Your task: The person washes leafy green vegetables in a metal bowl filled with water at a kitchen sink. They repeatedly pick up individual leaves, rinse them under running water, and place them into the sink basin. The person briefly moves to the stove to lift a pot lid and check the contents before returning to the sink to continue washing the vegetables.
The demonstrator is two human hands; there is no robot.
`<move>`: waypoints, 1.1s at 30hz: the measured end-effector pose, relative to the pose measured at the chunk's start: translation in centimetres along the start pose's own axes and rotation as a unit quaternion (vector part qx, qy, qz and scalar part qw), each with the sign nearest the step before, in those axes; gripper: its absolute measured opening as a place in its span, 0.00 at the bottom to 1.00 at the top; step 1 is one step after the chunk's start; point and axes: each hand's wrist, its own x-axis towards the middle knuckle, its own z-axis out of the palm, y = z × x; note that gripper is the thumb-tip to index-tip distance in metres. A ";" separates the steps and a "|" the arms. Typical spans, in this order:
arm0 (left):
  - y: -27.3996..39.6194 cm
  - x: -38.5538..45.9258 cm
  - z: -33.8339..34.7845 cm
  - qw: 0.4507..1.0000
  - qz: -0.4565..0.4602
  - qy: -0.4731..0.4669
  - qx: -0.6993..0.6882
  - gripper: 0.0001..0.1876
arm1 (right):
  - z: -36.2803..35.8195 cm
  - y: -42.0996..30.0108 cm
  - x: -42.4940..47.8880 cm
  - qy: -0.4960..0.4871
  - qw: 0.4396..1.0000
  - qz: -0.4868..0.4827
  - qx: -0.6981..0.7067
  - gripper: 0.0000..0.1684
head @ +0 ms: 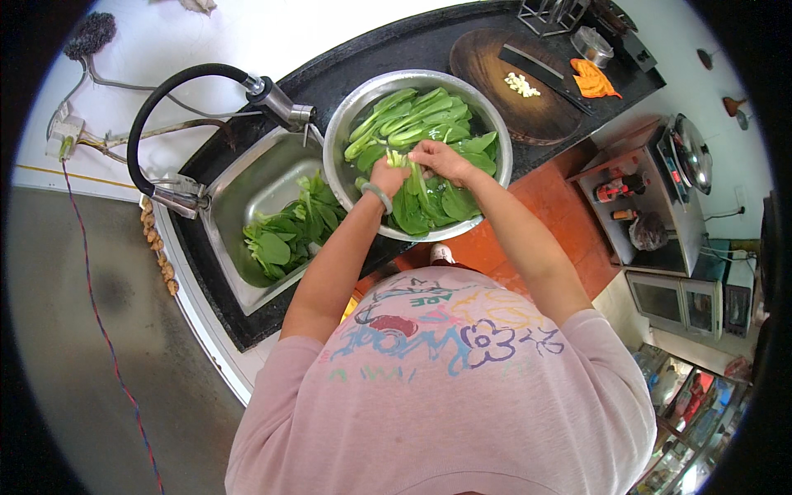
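Observation:
My left hand (391,177), below a bangle on the wrist, grips the pale stem end of a bunch of leafy greens (416,201) over a large metal basin (502,154). Close beside it, my right hand (442,162) has its fingers pinched on a stalk of the same bunch. More leafy greens (427,114) with pale green stalks lie in the far part of the basin, and wet leaves spread below my hands. Another heap of greens (272,247) rests in the stainless steel sink (247,179) to the left of the basin. My fingertips partly hide the stems.
A black-hosed faucet (139,117) arches over the sink. Right of the basin, a round wooden chopping board (476,55) carries a cleaver (532,65) and chopped garlic (521,85). An orange cloth (593,79) and a metal pot (592,46) lie beyond it. A shelf unit (668,216) stands at the right.

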 end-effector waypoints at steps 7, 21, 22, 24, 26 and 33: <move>0.4 0.3 -0.2 0.997 -0.056 0.045 -0.027 0.12 | -0.1 -0.3 -0.3 -0.068 0.997 0.013 0.021 0.10; 1.9 -0.4 -0.3 0.993 -0.111 -0.028 0.010 0.05 | 1.4 0.8 -0.4 0.097 0.843 -0.292 -0.442 0.08; 2.0 -0.3 -0.4 0.993 -0.111 -0.036 0.007 0.06 | 1.4 0.8 -0.3 0.094 0.843 -0.306 -0.433 0.09; 2.1 -0.2 -0.5 0.993 -0.113 -0.045 -0.006 0.06 | 1.3 0.8 -0.1 0.094 0.877 -0.284 -0.377 0.12; 2.1 -0.2 -0.5 0.991 -0.119 -0.049 -0.025 0.07 | 1.3 0.8 0.0 0.089 0.898 -0.249 -0.353 0.13; 2.5 -0.7 -0.3 0.989 -0.103 -0.086 -0.067 0.09 | 1.4 -0.1 -0.9 0.099 0.844 -0.159 -0.503 0.12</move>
